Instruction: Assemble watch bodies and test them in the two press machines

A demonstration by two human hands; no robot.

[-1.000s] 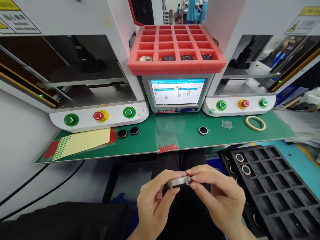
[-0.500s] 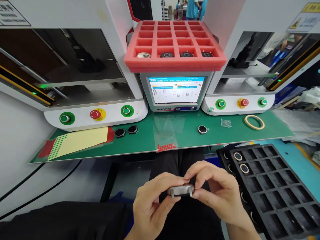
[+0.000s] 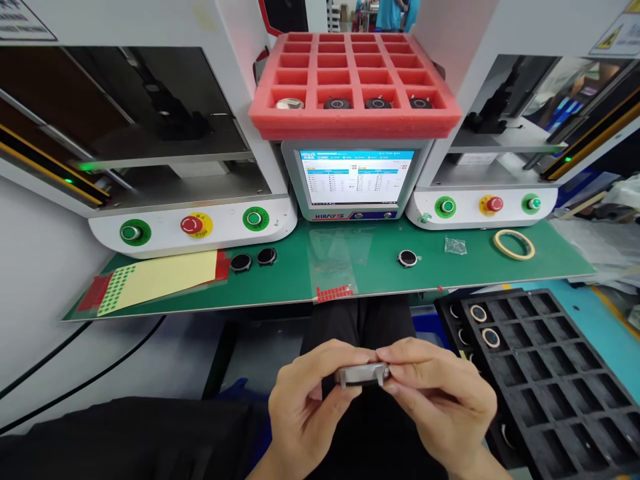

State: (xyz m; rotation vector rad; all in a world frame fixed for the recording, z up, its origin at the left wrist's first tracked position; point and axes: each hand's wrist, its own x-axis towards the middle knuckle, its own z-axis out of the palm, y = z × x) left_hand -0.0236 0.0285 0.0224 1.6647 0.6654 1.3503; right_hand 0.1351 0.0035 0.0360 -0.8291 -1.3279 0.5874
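Watch case (image 3: 363, 374), silver metal, 1 pc: held over lap, below front edge of green bench (image 3: 450, 270), betw. both hands. L hand (image 3: 305, 413) thumb + forefinger pinch left end; R hand (image 3: 440, 400) fingertips pinch right end, prob. to steady it edge-on for a close look. Writing: "HIRAYS" under screen (image 3: 356, 180); "STOP" on red button (image 3: 193, 225). Pink foam tray (image 3: 355, 127) atop screen, 4 pcs front row.

"HIRAYS" on monitor (image 3: 356, 180) bezel; "STOP" on left e-stop btn (image 3: 196, 225).
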